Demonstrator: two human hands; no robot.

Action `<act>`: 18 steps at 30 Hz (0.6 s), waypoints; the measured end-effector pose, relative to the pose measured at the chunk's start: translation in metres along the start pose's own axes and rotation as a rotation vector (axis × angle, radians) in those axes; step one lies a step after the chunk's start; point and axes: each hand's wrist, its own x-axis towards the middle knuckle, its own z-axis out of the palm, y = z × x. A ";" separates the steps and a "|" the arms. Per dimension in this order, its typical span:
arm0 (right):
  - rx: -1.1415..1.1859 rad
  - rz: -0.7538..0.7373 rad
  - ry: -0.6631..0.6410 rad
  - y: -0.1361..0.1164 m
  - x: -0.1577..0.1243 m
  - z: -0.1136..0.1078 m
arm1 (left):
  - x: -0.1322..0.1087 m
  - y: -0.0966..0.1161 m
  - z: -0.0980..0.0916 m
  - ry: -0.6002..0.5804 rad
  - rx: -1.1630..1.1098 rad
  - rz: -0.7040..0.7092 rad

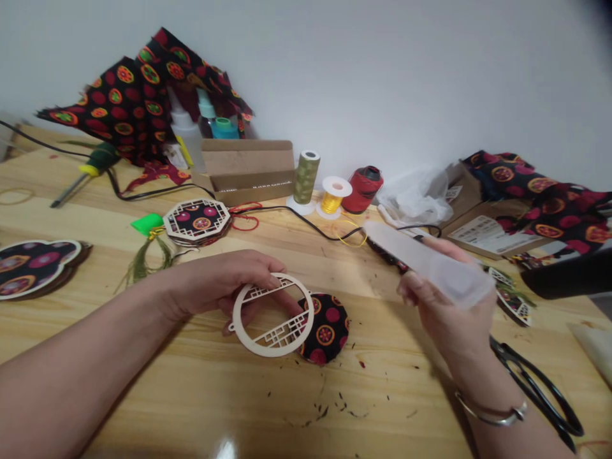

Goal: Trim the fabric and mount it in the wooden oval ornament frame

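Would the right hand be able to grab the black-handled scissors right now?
Probably not at once: the black-handled scissors lie uncovered close by its wrist, but the right hand is gripping a translucent white stick.

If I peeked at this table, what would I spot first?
In the middle, the left hand holds a pale wooden ring with lattice bars. Its edge overlaps a round black fabric disc dotted red and orange. To the right, the right hand grips a cloudy white stick, and at the back of the table stand three thread spools, green, yellow and red.
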 end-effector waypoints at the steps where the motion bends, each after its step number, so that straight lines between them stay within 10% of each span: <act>1: 0.056 -0.027 0.023 -0.001 0.001 0.001 | 0.000 0.000 0.000 -0.004 0.000 -0.001; 10: 0.470 0.023 -0.087 -0.018 -0.001 0.010 | -0.001 -0.002 0.001 -0.025 -0.026 0.045; 18: 0.320 0.127 0.056 0.001 0.015 0.013 | -0.001 -0.008 -0.001 0.023 -0.139 0.151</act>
